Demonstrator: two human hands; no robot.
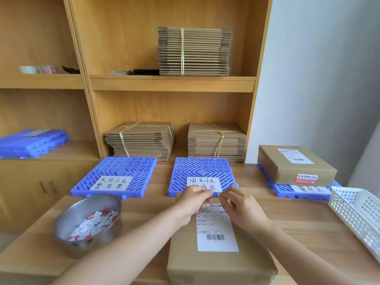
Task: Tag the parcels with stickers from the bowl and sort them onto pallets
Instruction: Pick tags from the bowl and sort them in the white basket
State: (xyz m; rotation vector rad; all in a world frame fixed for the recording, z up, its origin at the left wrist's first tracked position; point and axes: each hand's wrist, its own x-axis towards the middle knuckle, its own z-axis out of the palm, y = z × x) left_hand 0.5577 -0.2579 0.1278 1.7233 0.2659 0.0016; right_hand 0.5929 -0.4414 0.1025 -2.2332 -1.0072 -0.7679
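A brown cardboard parcel (218,266) with a white shipping label (214,229) lies on the table in front of me. Above its far end my left hand (193,202) and my right hand (240,206) meet, fingers curled, pinching something small between them; the item itself is hidden by the fingers. A steel bowl (67,221) of red, white and blue stickers (95,223) stands at the left. Three blue pallets lie along the back: left (115,171), middle (201,167) and right (287,192). The right pallet carries a tagged parcel (294,167).
A white perforated basket (357,212) stands at the table's right edge. Behind the pallets, a wooden shelf unit holds bundles of flat cardboard (139,140), spare blue pallets (30,142) and tape rolls (39,69). A white wall is on the right.
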